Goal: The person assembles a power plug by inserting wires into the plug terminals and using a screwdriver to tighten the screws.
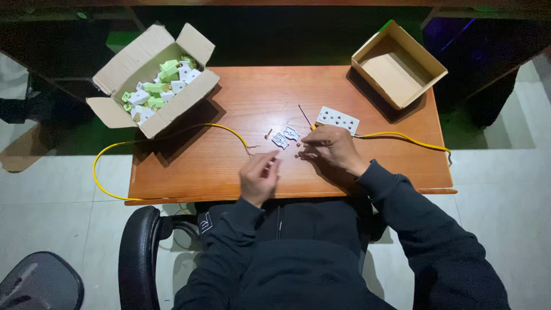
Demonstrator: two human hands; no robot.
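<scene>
My left hand (259,175) hovers over the wooden table (252,97) near its front edge, fingers curled; whether it pinches something small I cannot tell. The bare end of a yellow wire (225,127) lies just left of it. My right hand (333,148) rests on the table with its fingers closed near a thin screwdriver (305,115) whose yellow handle end shows at the knuckles. Two small white socket parts (285,136) lie between the hands. A white multi-hole socket plate (337,119) sits just beyond my right hand.
An open cardboard box (150,80) with several white and green sockets stands at the far left corner. An empty cardboard box (398,64) stands at the far right corner. A second yellow wire (402,136) runs off the right edge. A black chair (138,247) is under me.
</scene>
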